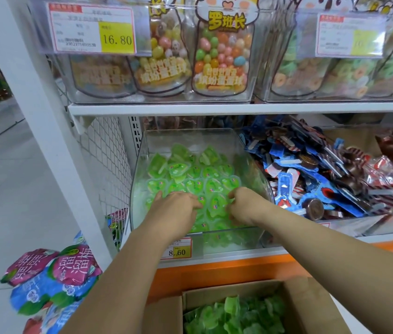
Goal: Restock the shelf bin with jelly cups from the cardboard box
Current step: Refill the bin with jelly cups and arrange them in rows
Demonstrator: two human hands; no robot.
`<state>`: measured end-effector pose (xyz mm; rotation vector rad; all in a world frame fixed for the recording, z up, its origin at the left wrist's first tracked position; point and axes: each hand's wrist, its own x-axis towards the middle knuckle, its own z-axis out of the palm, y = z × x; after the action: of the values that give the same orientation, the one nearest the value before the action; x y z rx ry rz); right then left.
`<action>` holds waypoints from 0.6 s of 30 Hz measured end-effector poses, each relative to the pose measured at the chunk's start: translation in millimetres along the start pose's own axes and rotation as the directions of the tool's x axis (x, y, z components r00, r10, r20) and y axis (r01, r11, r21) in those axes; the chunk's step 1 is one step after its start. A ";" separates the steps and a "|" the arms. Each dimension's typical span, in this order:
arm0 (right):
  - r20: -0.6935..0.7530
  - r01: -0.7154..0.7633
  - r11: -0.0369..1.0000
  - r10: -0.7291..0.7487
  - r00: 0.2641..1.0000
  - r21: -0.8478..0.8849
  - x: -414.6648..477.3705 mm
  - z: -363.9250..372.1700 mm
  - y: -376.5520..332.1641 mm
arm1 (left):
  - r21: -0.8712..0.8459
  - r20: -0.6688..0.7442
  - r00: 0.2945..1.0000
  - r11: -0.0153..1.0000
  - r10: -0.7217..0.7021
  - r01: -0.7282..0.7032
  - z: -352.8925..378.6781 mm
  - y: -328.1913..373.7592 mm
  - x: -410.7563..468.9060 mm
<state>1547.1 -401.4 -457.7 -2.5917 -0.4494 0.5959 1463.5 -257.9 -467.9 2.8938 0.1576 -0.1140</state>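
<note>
A clear plastic shelf bin (142, 165) on the lower shelf holds several green heart-shaped jelly cups (205, 174). Both my hands are inside its front part, palms down on the cups. My left hand (176, 209) lies flat with fingers spread over the pile. My right hand (243, 206) has its fingers curled down among the cups; whether it grips one is hidden. Below, at the bottom edge, an open cardboard box (311, 300) holds more green jelly cups (234, 317).
A neighbouring bin of blue and red wrapped sweets (316, 174) stands to the right. Clear bins of candy jars (219, 56) fill the upper shelf. Pink and blue snack bags (53, 280) hang at lower left. A price tag (178, 249) fronts the bin.
</note>
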 end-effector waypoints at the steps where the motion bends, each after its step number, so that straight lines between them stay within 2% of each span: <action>1: -0.008 0.022 0.997 -0.023 1.000 -0.078 -0.9 -0.2 -0.5 | 0.001 -0.001 1.000 1.000 0.002 -0.002 -0.3 0.6 -0.3; 8: -0.012 0.154 0.895 -0.175 0.984 -0.418 -1.0 -3.7 -6.4 | -0.002 -0.008 1.000 1.000 0.015 -0.015 -1.1 1.7 -1.3; 11: -0.103 0.268 0.868 -0.338 0.935 -0.419 9.3 -5.6 -5.7 | 0.010 -0.008 1.000 1.000 0.024 -0.024 -1.0 2.2 -1.7; 14: 0.005 0.339 0.814 -0.382 0.924 -0.472 19.0 -3.4 -3.1 | 0.017 -0.006 0.999 0.999 0.034 -0.034 -0.1 2.2 -1.1; 18: 0.089 0.325 0.792 -0.328 0.940 -0.517 24.1 -0.9 -3.2 | 0.026 -0.011 0.999 0.999 0.040 -0.039 2.0 -1.5 1.2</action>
<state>1567.4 -389.3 -463.5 -2.9066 -1.1808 0.3766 1464.5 -256.8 -470.3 2.9219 0.1017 -0.0924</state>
